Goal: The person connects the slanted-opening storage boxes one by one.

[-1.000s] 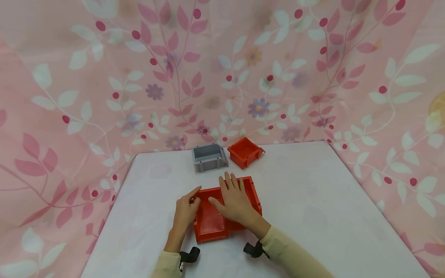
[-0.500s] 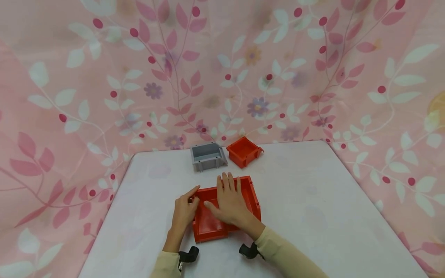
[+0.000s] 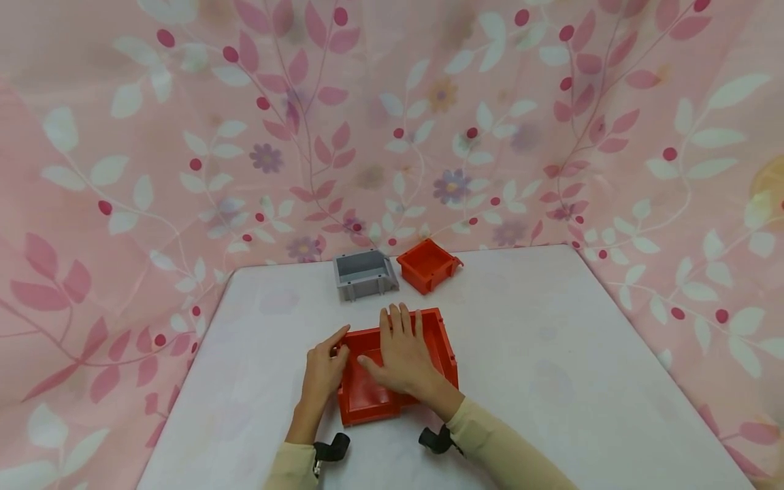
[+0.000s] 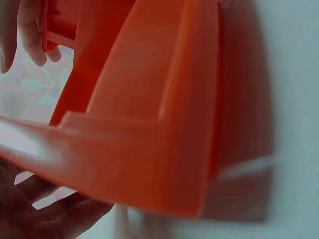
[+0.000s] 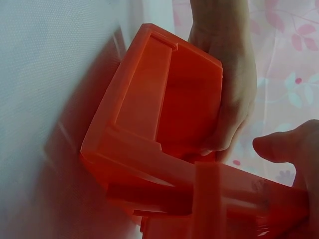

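A pink floral cloth (image 3: 367,102) fills the upper frame behind a white table (image 3: 539,340), on which a left red bin (image 3: 367,391) and a right red bin (image 3: 437,337) sit side by side at lower centre. The right hand (image 3: 401,357), fingers straight and thumb spread, lies over where they meet, while the left hand (image 3: 323,373) pinches the left red bin's outer wall. Near mid-frame stand a grey bin (image 3: 367,288) and, just right of it, a smaller red bin (image 3: 419,273).
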`<act>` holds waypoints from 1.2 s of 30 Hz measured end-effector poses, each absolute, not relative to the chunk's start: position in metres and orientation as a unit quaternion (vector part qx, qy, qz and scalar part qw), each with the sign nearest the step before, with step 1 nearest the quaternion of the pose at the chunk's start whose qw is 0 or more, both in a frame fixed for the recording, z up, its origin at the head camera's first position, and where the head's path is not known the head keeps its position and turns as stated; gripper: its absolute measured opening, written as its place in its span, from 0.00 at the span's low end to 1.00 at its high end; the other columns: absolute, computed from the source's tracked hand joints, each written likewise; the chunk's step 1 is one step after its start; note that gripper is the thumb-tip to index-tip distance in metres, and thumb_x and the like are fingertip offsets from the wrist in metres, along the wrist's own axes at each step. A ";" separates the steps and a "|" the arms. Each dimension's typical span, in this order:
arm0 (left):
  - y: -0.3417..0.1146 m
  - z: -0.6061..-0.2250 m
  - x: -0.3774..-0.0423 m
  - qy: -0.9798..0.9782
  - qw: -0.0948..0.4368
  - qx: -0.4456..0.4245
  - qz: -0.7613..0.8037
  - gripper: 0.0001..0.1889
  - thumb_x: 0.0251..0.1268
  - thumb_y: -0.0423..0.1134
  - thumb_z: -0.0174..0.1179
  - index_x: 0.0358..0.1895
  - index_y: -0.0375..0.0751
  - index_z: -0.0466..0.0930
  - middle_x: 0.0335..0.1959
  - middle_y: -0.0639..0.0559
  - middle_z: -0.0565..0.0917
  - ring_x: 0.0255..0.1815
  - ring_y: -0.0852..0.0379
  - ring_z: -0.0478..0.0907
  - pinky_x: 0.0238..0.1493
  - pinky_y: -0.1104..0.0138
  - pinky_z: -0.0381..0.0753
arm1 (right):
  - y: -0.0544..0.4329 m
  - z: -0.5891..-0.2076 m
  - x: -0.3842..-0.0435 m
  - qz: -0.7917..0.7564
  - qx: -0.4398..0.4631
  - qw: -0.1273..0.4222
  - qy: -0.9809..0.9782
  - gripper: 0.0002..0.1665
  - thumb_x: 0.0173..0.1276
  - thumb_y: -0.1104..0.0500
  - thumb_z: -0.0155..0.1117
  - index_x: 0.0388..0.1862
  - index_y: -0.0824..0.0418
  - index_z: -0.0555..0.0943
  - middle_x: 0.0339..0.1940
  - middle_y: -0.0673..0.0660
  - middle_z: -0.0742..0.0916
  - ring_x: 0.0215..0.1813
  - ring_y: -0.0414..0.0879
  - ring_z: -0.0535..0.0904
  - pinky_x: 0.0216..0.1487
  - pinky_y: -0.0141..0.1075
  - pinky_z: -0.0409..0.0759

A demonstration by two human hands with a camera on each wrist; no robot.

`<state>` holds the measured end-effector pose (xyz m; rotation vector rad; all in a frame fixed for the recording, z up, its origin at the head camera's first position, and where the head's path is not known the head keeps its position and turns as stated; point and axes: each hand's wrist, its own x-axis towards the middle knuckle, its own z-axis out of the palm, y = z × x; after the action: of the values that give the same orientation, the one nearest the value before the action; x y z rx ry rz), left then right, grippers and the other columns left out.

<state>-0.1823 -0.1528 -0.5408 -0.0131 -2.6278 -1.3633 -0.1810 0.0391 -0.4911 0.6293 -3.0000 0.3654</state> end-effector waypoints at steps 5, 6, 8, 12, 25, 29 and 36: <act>-0.153 -0.541 -0.182 -0.882 0.089 -0.001 -0.462 0.24 0.74 0.34 0.55 0.71 0.45 0.79 0.58 0.39 0.85 0.51 0.41 0.84 0.51 0.50 0.86 | 0.039 -0.492 -0.182 0.120 0.203 0.024 -0.971 0.61 0.69 0.29 0.58 0.85 0.66 0.52 0.84 0.66 0.58 0.84 0.65 0.44 0.78 0.64 0.37; -0.153 -0.541 -0.182 -0.882 0.089 -0.001 -0.463 0.24 0.74 0.34 0.55 0.71 0.45 0.79 0.58 0.39 0.85 0.51 0.41 0.84 0.51 0.50 0.86 | 0.039 -0.492 -0.181 0.119 0.203 0.021 -0.972 0.61 0.69 0.29 0.58 0.85 0.66 0.51 0.84 0.66 0.57 0.84 0.65 0.44 0.78 0.63 0.36; -0.154 -0.541 -0.182 -0.882 0.089 0.000 -0.463 0.24 0.74 0.34 0.54 0.71 0.45 0.79 0.57 0.39 0.85 0.51 0.41 0.84 0.50 0.51 0.86 | 0.039 -0.492 -0.181 0.118 0.202 0.020 -0.972 0.62 0.69 0.29 0.59 0.86 0.65 0.50 0.85 0.65 0.57 0.84 0.64 0.43 0.78 0.62 0.36; -0.155 -0.542 -0.181 -0.883 0.086 -0.002 -0.461 0.24 0.74 0.33 0.54 0.71 0.43 0.79 0.57 0.38 0.85 0.49 0.42 0.84 0.48 0.53 0.87 | 0.038 -0.494 -0.181 0.113 0.199 0.018 -0.973 0.62 0.68 0.29 0.60 0.86 0.64 0.50 0.85 0.64 0.57 0.84 0.64 0.45 0.78 0.62 0.36; -0.150 -0.540 -0.183 -0.883 0.104 -0.005 -0.458 0.24 0.72 0.32 0.55 0.70 0.42 0.80 0.49 0.40 0.87 0.40 0.47 0.81 0.38 0.62 0.84 | 0.039 -0.494 -0.182 0.095 0.200 0.035 -0.975 0.64 0.67 0.27 0.60 0.86 0.64 0.50 0.84 0.64 0.59 0.82 0.63 0.49 0.78 0.64 0.38; -0.148 -0.539 -0.182 -0.884 0.107 -0.011 -0.454 0.24 0.71 0.31 0.55 0.69 0.40 0.80 0.47 0.40 0.87 0.34 0.50 0.78 0.31 0.65 0.80 | 0.040 -0.494 -0.181 0.093 0.197 0.030 -0.975 0.64 0.67 0.27 0.59 0.86 0.64 0.51 0.84 0.65 0.59 0.82 0.63 0.49 0.78 0.65 0.39; -0.149 -0.538 -0.179 -0.886 0.104 -0.002 -0.451 0.25 0.71 0.31 0.55 0.70 0.41 0.79 0.44 0.40 0.87 0.30 0.52 0.74 0.28 0.67 0.78 | 0.036 -0.498 -0.181 0.085 0.206 0.041 -0.974 0.61 0.67 0.27 0.59 0.85 0.62 0.54 0.82 0.66 0.62 0.81 0.65 0.51 0.77 0.68 0.42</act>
<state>-0.1792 -0.1488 -0.5380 -0.0060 -2.6150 -1.3303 -0.1810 0.0362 -0.4977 0.6299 -2.9833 0.2593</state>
